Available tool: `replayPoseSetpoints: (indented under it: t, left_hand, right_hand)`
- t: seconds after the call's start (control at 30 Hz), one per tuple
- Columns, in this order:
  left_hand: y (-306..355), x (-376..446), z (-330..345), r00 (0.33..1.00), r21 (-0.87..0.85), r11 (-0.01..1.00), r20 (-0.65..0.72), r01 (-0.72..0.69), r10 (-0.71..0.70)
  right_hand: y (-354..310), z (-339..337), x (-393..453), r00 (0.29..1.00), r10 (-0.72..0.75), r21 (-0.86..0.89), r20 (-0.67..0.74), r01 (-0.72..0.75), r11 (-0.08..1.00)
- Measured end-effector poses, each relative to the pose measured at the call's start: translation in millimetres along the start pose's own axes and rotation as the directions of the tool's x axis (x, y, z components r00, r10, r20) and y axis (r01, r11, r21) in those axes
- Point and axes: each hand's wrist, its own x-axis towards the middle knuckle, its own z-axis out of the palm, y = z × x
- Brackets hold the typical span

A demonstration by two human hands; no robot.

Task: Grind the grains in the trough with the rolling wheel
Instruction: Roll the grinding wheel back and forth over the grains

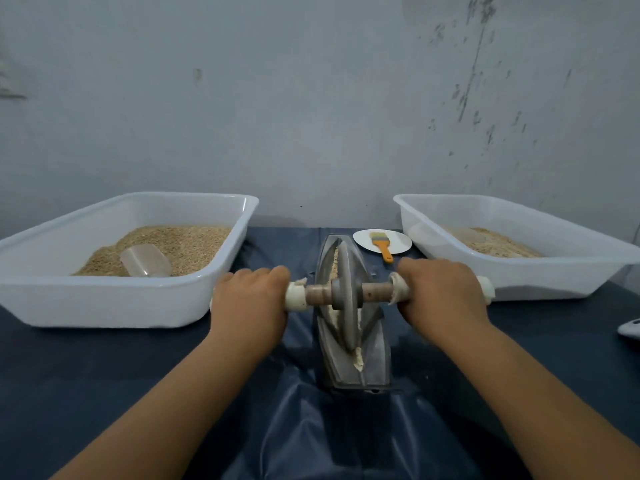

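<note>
Wall [311,98]: pale grey, scuffed and flaking toward the upper right, filling the top half of the view.
Table cover [104,368]: dark blue sheet, creased and glossy in the near middle.
Left bin [104,306]: white plastic tub at the left of the table, holding tan grain [180,244] heaped toward its far side.
Right bin [554,271]: matching white tub at the right, with a thinner layer of paler ground meal [502,245] inside.
Trough [375,362]: grey metal, boat-shaped, lying lengthwise away from the person between the 2 bins; crushed pale grains [358,358] sit along its groove at the near and far ends.
Rolling wheel [346,306]: grey metal disc standing on edge in the trough groove, about midway along it.
Axle [375,292]: wooden rod through the wheel's hub, crosswise to the trough, with a white sleeve at each end.
Left hand [252,299]: fingers curled over the left white sleeve, gripping it, knuckles up.
Right hand [440,292]: wrapped around the right white sleeve in the same way; the 2 hands are apart, 1 on each side of the wheel.
Scoop [145,261]: clear plastic, half sunk in the left bin's grain.
Plate [398,242]: small white disc beyond the trough, near the right bin.
Brush [381,242]: orange handle, pale bristles, lying on the plate with its handle end over the near rim.
White object [630,329]: only partly in view at the right edge; cannot tell what it is.
</note>
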Motion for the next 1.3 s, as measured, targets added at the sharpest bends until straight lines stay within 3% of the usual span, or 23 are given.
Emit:
replayPoseSetpoints:
  t: [0.07,0.13,0.33,0.53,0.67,0.77,0.97,1.07,1.17,1.3]
  left_hand:
    - [-3,-18,-6,0.994,-0.030,0.997,-0.089,-0.068,0.065]
    - [-7,-20,-7,0.995,-0.019,0.997,-0.068,-0.080,0.079]
    - [2,30,18,0.998,0.070,0.997,0.056,0.015,-0.019]
    - [-4,28,17,0.997,0.055,0.998,0.074,-0.004,0.000]
    - [-9,16,-5,0.990,0.037,0.998,0.132,-0.048,0.042]
    - [-8,17,-9,0.993,0.056,0.996,0.100,-0.064,0.058]
    - [-1,42,6,0.963,0.013,0.999,0.265,0.042,-0.044]
    - [-5,35,-2,0.961,0.013,1.000,0.277,-0.005,0.001]
    - [-8,20,-9,0.986,0.076,0.993,0.145,-0.089,0.078]
    - [-2,35,-1,0.987,0.048,0.998,0.158,-0.032,0.024]
  right_hand:
    - [3,-5,-16,0.990,-0.077,-0.053,-0.119,0.071,0.996]
    - [5,-7,-18,0.987,-0.086,-0.058,-0.139,0.079,0.995]
    - [0,17,32,0.979,0.052,0.076,0.197,-0.068,0.995]
    - [9,17,25,0.984,-0.007,0.106,0.179,-0.012,0.994]
    - [21,-5,8,0.939,-0.072,0.203,0.337,0.002,0.979]
    - [24,-7,6,0.896,-0.092,0.251,0.434,-0.023,0.968]
    - [2,14,35,0.973,0.016,0.101,0.229,-0.040,0.994]
    - [15,4,26,0.922,-0.073,0.218,0.380,-0.013,0.976]
    - [25,-10,10,0.852,-0.144,0.354,0.504,-0.052,0.934]
    - [15,4,22,0.918,-0.027,0.257,0.396,-0.083,0.963]
